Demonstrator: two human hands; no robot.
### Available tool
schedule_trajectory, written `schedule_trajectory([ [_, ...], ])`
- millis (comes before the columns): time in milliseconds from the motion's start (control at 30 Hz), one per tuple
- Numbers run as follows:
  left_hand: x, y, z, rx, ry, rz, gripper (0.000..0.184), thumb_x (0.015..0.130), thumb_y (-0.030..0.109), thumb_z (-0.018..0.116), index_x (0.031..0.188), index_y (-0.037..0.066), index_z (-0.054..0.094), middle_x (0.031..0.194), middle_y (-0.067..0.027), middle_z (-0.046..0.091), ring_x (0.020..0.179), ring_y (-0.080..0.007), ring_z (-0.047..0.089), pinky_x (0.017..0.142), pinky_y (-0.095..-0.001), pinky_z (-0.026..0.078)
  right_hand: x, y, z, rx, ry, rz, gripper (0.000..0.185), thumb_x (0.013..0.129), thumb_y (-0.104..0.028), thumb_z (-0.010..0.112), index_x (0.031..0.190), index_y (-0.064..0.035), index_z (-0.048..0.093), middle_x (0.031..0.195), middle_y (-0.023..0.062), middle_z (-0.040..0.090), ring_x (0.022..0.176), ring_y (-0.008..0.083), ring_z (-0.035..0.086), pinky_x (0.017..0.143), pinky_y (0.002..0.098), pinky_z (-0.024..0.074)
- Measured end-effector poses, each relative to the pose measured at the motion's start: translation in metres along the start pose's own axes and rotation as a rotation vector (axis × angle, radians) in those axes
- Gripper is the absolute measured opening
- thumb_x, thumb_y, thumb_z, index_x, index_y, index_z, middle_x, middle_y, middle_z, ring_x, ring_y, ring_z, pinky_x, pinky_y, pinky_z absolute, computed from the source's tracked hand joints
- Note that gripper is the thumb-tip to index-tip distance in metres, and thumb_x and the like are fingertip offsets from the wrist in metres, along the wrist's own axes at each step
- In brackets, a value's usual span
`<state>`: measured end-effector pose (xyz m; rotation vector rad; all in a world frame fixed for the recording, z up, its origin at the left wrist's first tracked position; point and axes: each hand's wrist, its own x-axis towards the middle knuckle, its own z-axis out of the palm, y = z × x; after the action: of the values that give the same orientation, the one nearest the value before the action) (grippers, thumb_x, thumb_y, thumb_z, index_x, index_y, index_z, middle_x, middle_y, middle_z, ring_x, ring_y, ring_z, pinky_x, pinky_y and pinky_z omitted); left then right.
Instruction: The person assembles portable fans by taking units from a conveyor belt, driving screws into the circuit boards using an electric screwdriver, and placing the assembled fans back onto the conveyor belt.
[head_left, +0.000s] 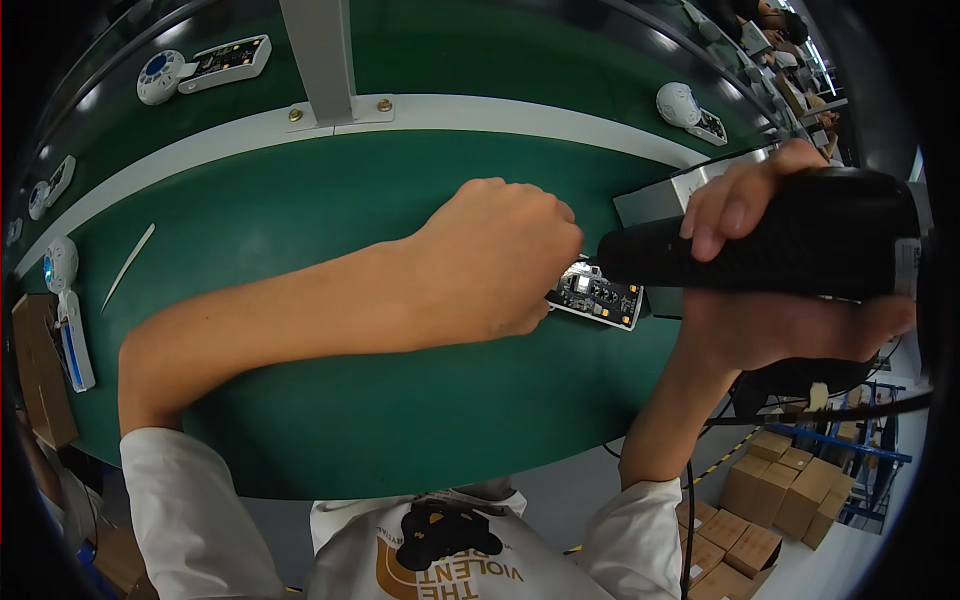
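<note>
My left hand [505, 255] is closed over the left end of a white plastic device with an exposed black circuit board [597, 294]. Its back faces up, so the fingertips are hidden. In my right hand [765, 240] I grip a black electric screwdriver [810, 235], its body lying sideways with fingers around it. The tapered nose points left and ends right beside the upper edge of the board, close to my left hand. Whether the bit touches a screw cannot be made out.
Behind my right hand stands a grey metal box [655, 200]. Similar white devices lie at the back left [228, 62], back right [680, 105] and left edge [72, 340]. A thin white strip [128, 268] rests on the green table [400, 420]. A grey post [322, 60] rises behind.
</note>
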<state>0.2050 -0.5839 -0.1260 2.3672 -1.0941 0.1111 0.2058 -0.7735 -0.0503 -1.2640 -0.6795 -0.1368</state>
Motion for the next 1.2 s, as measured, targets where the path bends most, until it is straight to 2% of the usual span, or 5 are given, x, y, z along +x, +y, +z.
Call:
schedule_trajectory([
  [167,0.001,-0.012,0.004,-0.045,-0.037,-0.013,0.014,0.061,0.009,0.074,0.066,0.001,0.064,0.075,-0.0139,0.065,0.073,-0.0330,0.067,0.061,-0.0423,0.054,-0.012,-0.049,-0.082,-0.014,-0.031,0.023,0.106,0.068,-0.092,0.047,0.114,0.0031,0.054,0.075,0.0083,0.056,0.055,0.0166,0.051,0.055,0.0288,0.0423],
  [467,0.002,-0.002,0.006,-0.031,0.050,-0.009,0.011,0.060,0.006,0.072,0.064,0.000,0.064,0.069,-0.0157,0.063,0.068,-0.0342,0.066,0.055,-0.0417,0.052,-0.010,-0.060,-0.109,-0.034,-0.069,0.001,0.104,0.067,-0.091,0.050,0.113,0.0022,0.053,0.075,0.0073,0.056,0.055,0.0156,0.050,0.055,0.0278,0.0415],
  [533,0.006,0.003,-0.005,-0.020,-0.246,-0.133,0.030,0.065,0.013,0.082,0.087,0.000,0.067,0.082,-0.0121,0.064,0.084,-0.0322,0.065,0.070,-0.0428,0.052,-0.016,-0.060,-0.097,-0.028,-0.078,0.003,0.103,0.067,-0.091,0.050,0.113,0.0020,0.053,0.075,0.0071,0.056,0.054,0.0153,0.050,0.055,0.0276,0.0413],
  [733,0.008,0.003,-0.005,-0.021,-0.228,-0.133,0.028,0.063,0.013,0.083,0.081,0.000,0.066,0.076,-0.0124,0.063,0.080,-0.0339,0.065,0.068,-0.0433,0.053,-0.025,-0.023,-0.006,-0.030,-0.074,0.034,0.102,0.066,-0.090,0.052,0.112,0.0014,0.053,0.074,0.0065,0.055,0.054,0.0146,0.050,0.054,0.0269,0.0407],
  [1200,0.004,0.002,-0.001,-0.039,-0.150,-0.102,0.025,0.065,0.014,0.081,0.078,0.001,0.065,0.078,-0.0128,0.063,0.081,-0.0340,0.065,0.067,-0.0433,0.053,-0.019,-0.011,-0.001,-0.042,-0.147,0.065,0.099,0.065,-0.088,0.057,0.110,0.0000,0.052,0.073,0.0050,0.054,0.053,0.0130,0.049,0.053,0.0253,0.0394],
])
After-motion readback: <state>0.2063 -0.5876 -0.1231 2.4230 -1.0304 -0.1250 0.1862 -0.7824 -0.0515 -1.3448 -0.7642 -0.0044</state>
